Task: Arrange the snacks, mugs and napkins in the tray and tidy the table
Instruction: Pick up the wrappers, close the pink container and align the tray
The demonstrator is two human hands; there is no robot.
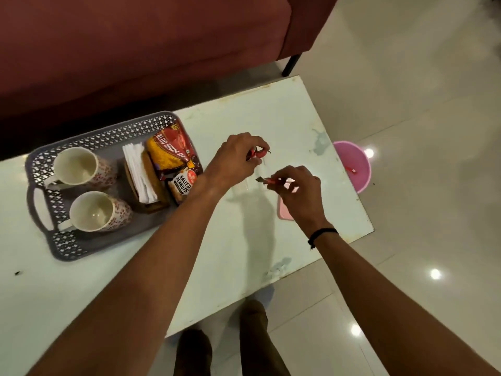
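Observation:
A grey perforated tray (pixel 67 248) sits on the left of the pale table (pixel 244 267). It holds two patterned mugs (pixel 78 169) (pixel 95 211), a stack of white napkins (pixel 138 172) in a wooden holder, a red and yellow Aloo Bhujia snack packet (pixel 172 153) and a salted peanuts packet (pixel 182 185). To the right of the tray, my left hand (pixel 235 156) pinches small red wrapper scraps (pixel 259 153) above the table. My right hand (pixel 295 188) holds another red wrapper scrap (pixel 267 181) a little lower right.
A pink flat item (pixel 283 213) lies on the table, partly under my right wrist. A pink bucket (pixel 355 165) with a red scrap inside stands on the floor past the table's right edge. A maroon sofa (pixel 135 50) runs behind the table. My feet show below.

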